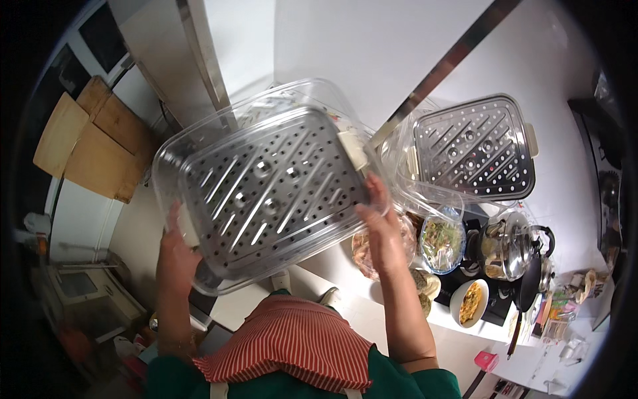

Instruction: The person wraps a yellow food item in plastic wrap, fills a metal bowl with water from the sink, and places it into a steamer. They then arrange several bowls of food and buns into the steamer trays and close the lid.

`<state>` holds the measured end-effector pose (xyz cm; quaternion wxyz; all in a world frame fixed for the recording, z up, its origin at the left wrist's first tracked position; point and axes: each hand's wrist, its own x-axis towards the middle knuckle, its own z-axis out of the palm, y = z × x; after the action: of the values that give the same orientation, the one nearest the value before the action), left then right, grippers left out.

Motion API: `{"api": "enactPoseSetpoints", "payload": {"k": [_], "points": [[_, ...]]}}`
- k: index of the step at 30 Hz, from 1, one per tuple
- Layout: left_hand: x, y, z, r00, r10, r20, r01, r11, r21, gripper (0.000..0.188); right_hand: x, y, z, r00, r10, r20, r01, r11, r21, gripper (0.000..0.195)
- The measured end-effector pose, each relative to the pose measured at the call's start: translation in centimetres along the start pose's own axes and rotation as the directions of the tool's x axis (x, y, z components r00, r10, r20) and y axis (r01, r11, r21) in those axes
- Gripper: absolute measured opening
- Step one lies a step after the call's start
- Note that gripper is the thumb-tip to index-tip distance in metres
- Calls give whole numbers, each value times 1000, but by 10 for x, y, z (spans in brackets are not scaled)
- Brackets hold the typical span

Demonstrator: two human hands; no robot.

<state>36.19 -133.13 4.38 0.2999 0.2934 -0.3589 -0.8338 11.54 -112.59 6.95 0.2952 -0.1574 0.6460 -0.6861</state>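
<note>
Between my hands, in mid-air over the floor and counter edge, is a clear plastic steamer tier (279,189) with a perforated metal plate for a bottom and cream handles. My left hand (178,259) grips it by the lower left handle. At the right side, my right hand (383,234) holds the rim just below the other handle. A similar steamer tier (473,149) stands at the counter's back right, its perforated plate showing. Just past my right wrist, partly hidden by it, is a round dish of raw meat (366,254).
To the right are a wrapped bowl of greens (442,242), a bowl of yellow food (470,303) and a lidded metal pot (506,244). A dark pan (529,284) sticks its handle over the counter front. Wooden boards (94,144) and a metal post (204,55) stand left.
</note>
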Motion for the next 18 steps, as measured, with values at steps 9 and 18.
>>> {"api": "enactPoseSetpoints", "payload": {"k": [9,18], "points": [[-54,29,-43,970,74,-234,-34,985,171,66,-12,54,55,979,-54,198,56,998,-3,69],[-62,42,-72,926,134,-353,-25,955,296,59,2,74,83,958,35,285,-12,996,-85,72]]}}
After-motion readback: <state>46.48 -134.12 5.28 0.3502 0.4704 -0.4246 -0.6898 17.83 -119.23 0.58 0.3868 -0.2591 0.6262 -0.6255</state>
